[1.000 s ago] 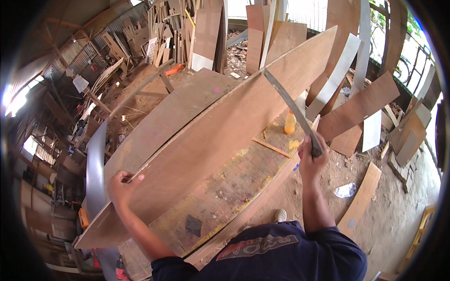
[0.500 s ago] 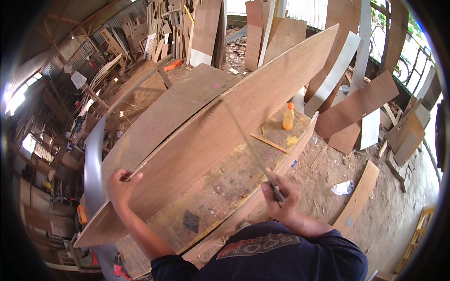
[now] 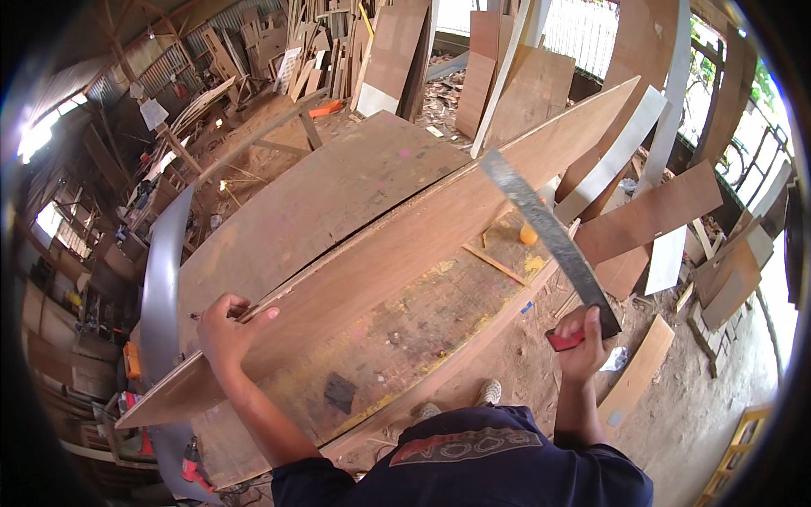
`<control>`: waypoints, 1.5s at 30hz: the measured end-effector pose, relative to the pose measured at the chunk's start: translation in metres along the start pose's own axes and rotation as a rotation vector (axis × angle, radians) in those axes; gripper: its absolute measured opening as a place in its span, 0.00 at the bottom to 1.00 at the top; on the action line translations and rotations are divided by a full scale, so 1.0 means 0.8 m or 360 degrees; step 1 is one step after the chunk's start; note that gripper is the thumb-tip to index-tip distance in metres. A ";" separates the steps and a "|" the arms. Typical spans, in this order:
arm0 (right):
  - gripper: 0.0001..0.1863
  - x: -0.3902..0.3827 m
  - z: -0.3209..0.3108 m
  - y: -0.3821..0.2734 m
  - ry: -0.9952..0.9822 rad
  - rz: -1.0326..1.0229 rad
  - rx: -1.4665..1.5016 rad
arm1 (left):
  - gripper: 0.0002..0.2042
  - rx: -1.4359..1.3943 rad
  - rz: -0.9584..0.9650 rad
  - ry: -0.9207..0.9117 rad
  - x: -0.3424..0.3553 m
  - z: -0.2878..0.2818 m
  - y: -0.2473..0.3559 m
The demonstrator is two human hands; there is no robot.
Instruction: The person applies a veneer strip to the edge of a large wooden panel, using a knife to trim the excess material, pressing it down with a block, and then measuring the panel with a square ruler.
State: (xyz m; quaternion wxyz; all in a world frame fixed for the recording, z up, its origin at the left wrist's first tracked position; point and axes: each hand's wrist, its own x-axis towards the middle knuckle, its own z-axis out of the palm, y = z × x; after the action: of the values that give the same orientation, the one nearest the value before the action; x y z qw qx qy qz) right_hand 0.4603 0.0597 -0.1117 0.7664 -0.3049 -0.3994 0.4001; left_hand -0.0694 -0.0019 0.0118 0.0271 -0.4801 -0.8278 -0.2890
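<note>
A long plywood board [image 3: 397, 258] stands on its edge, slanting across the worktable [image 3: 405, 325] from lower left to upper right. My left hand [image 3: 226, 334] grips its upper edge near the left end, thumb on the near face and the other fingers partly hidden behind. Out to the right of the table, my right hand [image 3: 583, 345] is closed around the handle of a handsaw [image 3: 545, 226]. The handle shows black and red. Its broad grey blade points up and to the left, the tip overlapping the board's upper edge in view; whether they touch I cannot tell.
An orange bottle [image 3: 529, 234], partly hidden by the saw, and a thin wood strip [image 3: 497, 264] are on the table. A dark scrap [image 3: 340, 392] lies nearer. A red power drill [image 3: 193, 466] is at the lower left. Plywood offcuts [image 3: 650, 211] lean on the right.
My right hand has moved right, away from over the table edge, and the saw has turned so its blade shows broad side. My left hand keeps its hold; the board's far end appears lower.
</note>
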 end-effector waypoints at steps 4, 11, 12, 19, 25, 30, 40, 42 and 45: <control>0.18 0.028 -0.021 -0.020 0.0284 0.0097 0.0105 | 0.29 0.0021 0.0049 0.0031 -0.005 -0.001 0.002; 0.17 0.090 -0.129 -0.031 0.0915 -0.0647 -0.1173 | 0.28 0.0032 0.0108 0.0089 0.000 0.005 -0.001; 0.22 0.094 -0.119 -0.027 0.0980 -0.0675 -0.1512 | 0.28 0.0025 0.0126 0.0078 -0.001 0.007 -0.002; 0.44 0.130 -0.169 0.135 0.0302 -0.0037 -0.1943 | 0.26 0.0027 0.0114 0.0072 0.003 0.010 -0.002; 0.31 0.177 -0.146 0.272 -0.0047 0.0448 -0.1951 | 0.25 0.0131 0.0047 0.0067 -0.006 0.002 -0.010; 0.42 0.285 -0.254 0.378 0.0020 -0.0090 -0.2433 | 0.23 -0.0023 0.0095 -0.0004 0.004 0.025 0.010; 0.77 0.285 -0.078 0.404 0.0180 0.0596 -0.2389 | 0.22 0.0052 -0.0024 -0.0164 -0.026 0.004 -0.019; 0.72 0.288 -0.065 0.409 0.0203 0.0612 -0.2376 | 0.23 0.0048 -0.0021 -0.0133 -0.031 0.003 -0.026; 0.65 0.296 -0.077 0.418 0.0328 0.0732 -0.2310 | 0.21 0.0135 0.0102 -0.0136 -0.028 0.004 -0.025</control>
State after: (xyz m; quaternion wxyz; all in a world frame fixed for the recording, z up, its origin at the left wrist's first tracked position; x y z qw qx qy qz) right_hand 0.4746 0.4191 -0.3181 0.3051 -0.8427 -0.4150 0.1567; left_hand -0.0728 -0.0253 -0.0069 0.0212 -0.5166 -0.8240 -0.2319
